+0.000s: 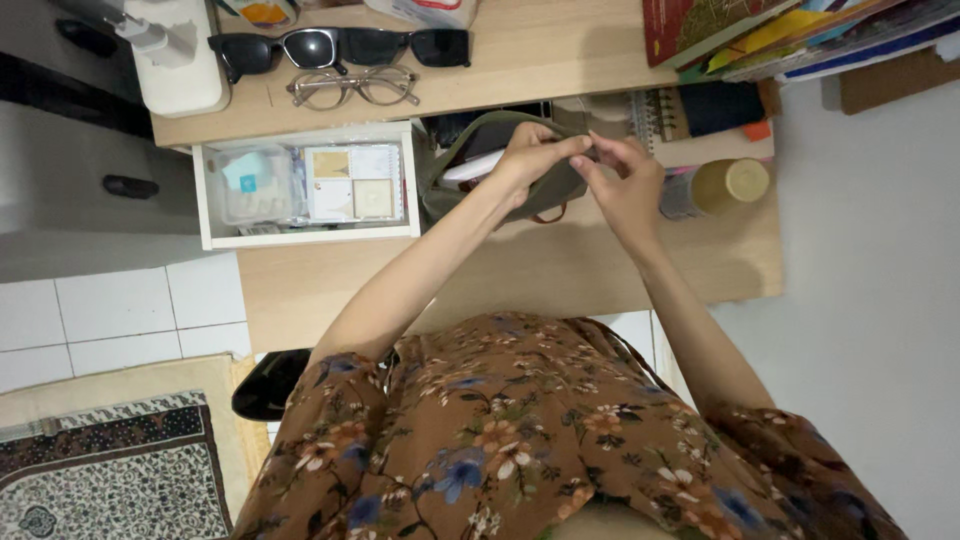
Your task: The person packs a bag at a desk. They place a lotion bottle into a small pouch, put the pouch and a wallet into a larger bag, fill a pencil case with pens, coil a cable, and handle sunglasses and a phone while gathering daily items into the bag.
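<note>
Hands (pixel 585 165) pinch pouch (pixel 480 170) — closed.

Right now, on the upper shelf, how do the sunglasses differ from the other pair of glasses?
The sunglasses have a thick black frame and dark lenses; the clear glasses have a thin, pale frame and see-through lenses. The sunglasses look wider and lie farther from the person; the clear glasses lie just in front of them, nearer the shelf edge. Both rest on the wooden shelf, apart from both hands.
</note>
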